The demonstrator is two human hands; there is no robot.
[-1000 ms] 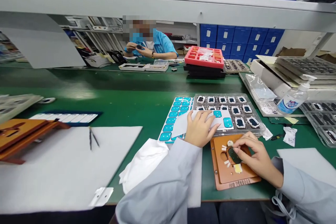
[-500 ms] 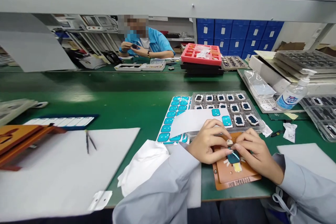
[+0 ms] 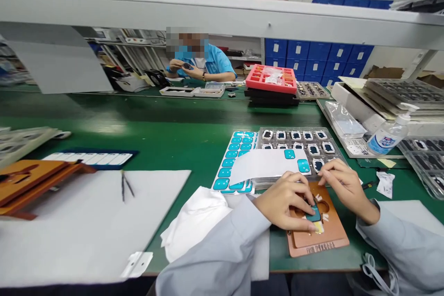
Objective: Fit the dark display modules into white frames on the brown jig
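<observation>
A brown fixture plate (image 3: 335,226) with printed lettering lies at the table's front edge. On it sits a small dark teal panel (image 3: 313,215) with a yellow tab (image 3: 319,227) at its lower end. My left hand (image 3: 286,201) rests over the plate, fingertips pressing the panel and thumb near the yellow tab, partly covering both. My right hand (image 3: 347,189) is above the plate's upper right corner, apart from the panel. Its thumb and fingertips are pinched together beside the clear tray (image 3: 294,136); whatever is between them is too small to make out.
A white sheet with teal stickers (image 3: 260,166) overlaps the tray and a sticker sheet (image 3: 225,171). Crumpled white cloth (image 3: 194,217) lies left of my arm. Tweezers (image 3: 125,187) rest on a white mat (image 3: 86,222). A sanitizer bottle (image 3: 386,136) stands right. Across the table sits a co-worker (image 3: 218,62).
My right hand has lifted off the panel and moved up and right toward the tray. My left fingers now press on the panel. The view has shifted slightly.
</observation>
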